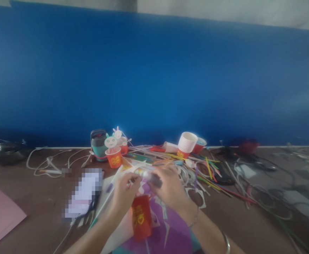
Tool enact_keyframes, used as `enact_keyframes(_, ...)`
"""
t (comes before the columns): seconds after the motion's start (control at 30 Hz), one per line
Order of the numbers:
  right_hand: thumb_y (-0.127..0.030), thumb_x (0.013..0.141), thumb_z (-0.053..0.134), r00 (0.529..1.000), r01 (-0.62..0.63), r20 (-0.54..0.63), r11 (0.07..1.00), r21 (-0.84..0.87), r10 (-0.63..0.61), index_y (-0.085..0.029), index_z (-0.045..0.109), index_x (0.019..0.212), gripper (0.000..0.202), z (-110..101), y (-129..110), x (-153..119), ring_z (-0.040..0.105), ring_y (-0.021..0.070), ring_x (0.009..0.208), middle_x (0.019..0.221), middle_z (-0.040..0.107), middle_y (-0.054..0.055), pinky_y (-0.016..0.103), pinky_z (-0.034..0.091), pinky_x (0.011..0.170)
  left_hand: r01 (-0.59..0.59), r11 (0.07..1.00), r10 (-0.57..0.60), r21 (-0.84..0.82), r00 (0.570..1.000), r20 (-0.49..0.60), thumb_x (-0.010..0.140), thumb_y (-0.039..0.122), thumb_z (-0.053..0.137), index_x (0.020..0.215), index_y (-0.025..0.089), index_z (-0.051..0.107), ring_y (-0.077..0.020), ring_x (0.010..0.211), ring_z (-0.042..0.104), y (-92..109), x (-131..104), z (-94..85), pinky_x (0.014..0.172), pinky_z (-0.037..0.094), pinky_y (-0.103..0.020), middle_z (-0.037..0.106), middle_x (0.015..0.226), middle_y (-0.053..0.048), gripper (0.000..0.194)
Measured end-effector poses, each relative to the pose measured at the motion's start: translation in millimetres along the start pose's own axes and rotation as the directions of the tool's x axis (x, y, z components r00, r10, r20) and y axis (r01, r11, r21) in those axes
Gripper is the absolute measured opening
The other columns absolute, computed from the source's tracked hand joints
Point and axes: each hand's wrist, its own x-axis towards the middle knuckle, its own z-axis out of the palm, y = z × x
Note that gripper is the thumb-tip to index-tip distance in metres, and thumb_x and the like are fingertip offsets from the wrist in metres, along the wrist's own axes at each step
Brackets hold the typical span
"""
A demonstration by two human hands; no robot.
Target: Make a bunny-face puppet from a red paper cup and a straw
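Note:
My left hand (126,185) is closed in a pinch above the purple paper (174,225); blur hides what its fingertips hold. Facing it, my right hand (169,183) curls its fingers around a small grey-and-white object (154,179), too smeared to name. The fingertips of both hands are close together. Below them, a red paper cup (141,217) with yellow markings lies on its side over the paper.
Behind the left hand, a red cup (113,158) bears a paper animal face (110,141), near a teal flask (98,145). A cup stack (187,143) stands back right among scattered coloured sticks (212,181). A phone (84,194) and pink paper (2,215) lie left.

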Motion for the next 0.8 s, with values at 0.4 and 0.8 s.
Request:
enact_keyframes(0.4, -0.038, 0.080, 0.059, 0.693, -0.721, -0.133, 0.680, -0.130, 0.709, -0.018, 0.062, 0.082, 0.020, -37, 121, 10, 0.065, 0.0268, 0.080, 0.080, 0.071, 0.009, 0.033, 0.040, 0.069, 0.073, 0.994, -0.072, -0.080, 0.997, 0.011, 0.077, 0.036, 0.057, 0.068, 0.019, 0.068, -0.0161, 0.057, 0.058, 0, -1, -0.6, 0.053, 0.044, -0.025, 0.066, 0.064, -0.001, 0.022)
enact_keyframes(0.8, -0.042, 0.084, 0.052, 0.644, -0.711, 0.023, 0.610, -0.351, 0.765, -0.019, 0.060, 0.096, 0.028, -31, 121, 10, 0.066, 0.0307, 0.096, 0.093, 0.072, 0.011, 0.037, 0.041, 0.078, 0.019, 0.998, -0.020, -0.055, 1.000, -0.016, 0.079, 0.034, 0.057, 0.070, 0.019, 0.067, -0.0171, 0.065, 0.060, -4, 1, -0.6, 0.059, 0.045, -0.026, 0.067, 0.071, -0.001, 0.020)
